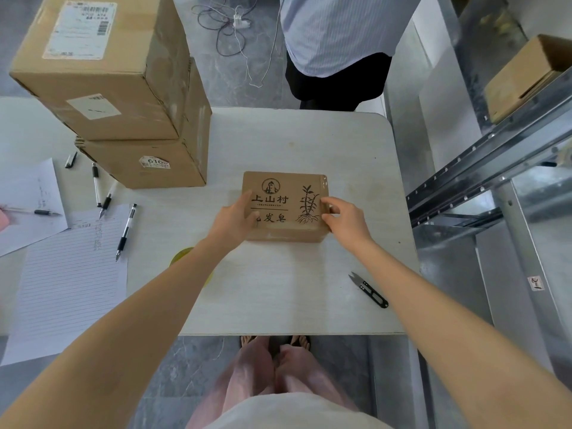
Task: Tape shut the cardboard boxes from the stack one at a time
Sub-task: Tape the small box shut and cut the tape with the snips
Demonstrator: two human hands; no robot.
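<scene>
A small flat cardboard box (286,193) with black printed characters and a plant drawing lies on the white table (278,289). Clear tape shines along its right edge. My left hand (233,222) grips the box's left side, thumb on top. My right hand (343,218) holds the right side, fingers curled over the top edge. A stack of larger cardboard boxes (123,97) stands at the back left. A yellowish tape roll (181,255) peeks out from under my left forearm.
Black thread snips (370,291) lie at the table's right front. Several pens (125,232) and lined paper sheets (68,283) cover the left. Another person (340,48) stands beyond the table. A metal shelf (495,156) with a box stands at right.
</scene>
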